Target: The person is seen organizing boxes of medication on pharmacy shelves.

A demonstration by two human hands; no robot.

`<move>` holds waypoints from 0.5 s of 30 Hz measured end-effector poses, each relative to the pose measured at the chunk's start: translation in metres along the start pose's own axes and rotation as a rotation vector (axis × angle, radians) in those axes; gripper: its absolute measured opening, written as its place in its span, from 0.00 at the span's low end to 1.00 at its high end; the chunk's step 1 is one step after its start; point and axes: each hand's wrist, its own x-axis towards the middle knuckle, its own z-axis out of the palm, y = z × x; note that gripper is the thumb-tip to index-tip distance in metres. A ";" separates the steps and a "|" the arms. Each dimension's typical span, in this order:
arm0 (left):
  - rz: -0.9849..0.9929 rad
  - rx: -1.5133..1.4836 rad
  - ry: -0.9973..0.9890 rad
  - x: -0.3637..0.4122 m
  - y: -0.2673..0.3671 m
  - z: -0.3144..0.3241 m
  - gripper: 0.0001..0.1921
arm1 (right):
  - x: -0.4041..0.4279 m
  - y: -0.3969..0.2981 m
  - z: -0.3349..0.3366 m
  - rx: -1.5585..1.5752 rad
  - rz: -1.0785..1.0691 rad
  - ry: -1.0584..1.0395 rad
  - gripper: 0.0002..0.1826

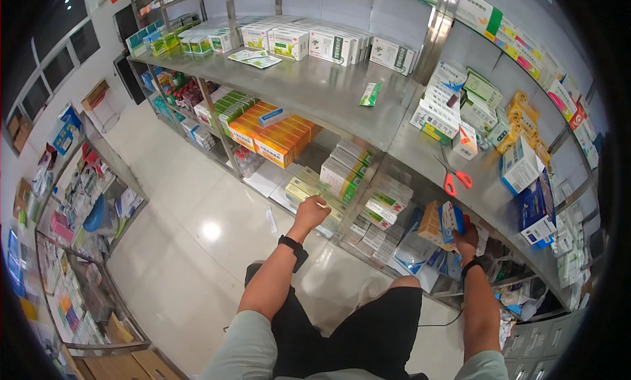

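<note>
My right hand (465,241) is shut on a small blue and white medicine box (450,223) at the front of the lower shelf on the right, beside orange-brown boxes (430,224). My left hand (312,213) hovers by pale yellow boxes (306,186) on the lower shelf, its fingers curled; whether it touches them I cannot tell. Red-handled scissors (456,179) lie on the metal shelf above my right hand. White and green boxes (341,172) are stacked just beyond my left hand.
The metal shelf edge (485,222) runs above my right hand. Orange cartons (276,136) stand on the lower shelf, and a green sachet (370,94) lies on the upper one. A second rack (125,232) stands at the left, and a strip of paper (271,219) lies on the floor.
</note>
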 end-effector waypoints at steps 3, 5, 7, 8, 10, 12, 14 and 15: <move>0.011 0.001 0.017 -0.001 0.002 -0.001 0.17 | 0.001 0.013 0.005 0.044 0.011 -0.004 0.25; 0.023 0.001 0.030 0.002 0.000 0.001 0.17 | 0.002 0.029 0.008 0.132 0.240 -0.008 0.25; 0.031 -0.003 0.055 0.002 -0.008 0.000 0.17 | -0.003 0.022 0.007 0.039 -0.240 0.222 0.28; 0.049 0.002 0.056 0.002 -0.011 0.001 0.17 | -0.005 0.019 0.001 0.196 -0.071 0.155 0.32; 0.041 0.001 0.061 0.001 -0.015 -0.001 0.17 | -0.018 0.014 -0.019 0.347 0.100 0.070 0.36; 0.063 -0.008 0.055 0.000 -0.021 -0.003 0.17 | -0.032 0.018 -0.038 0.411 0.292 -0.176 0.39; 0.060 0.006 0.078 0.000 -0.028 -0.010 0.17 | -0.060 -0.019 -0.051 0.347 0.225 -0.117 0.38; 0.069 0.018 0.090 -0.003 -0.030 -0.011 0.17 | -0.079 -0.041 -0.060 0.278 0.164 -0.046 0.37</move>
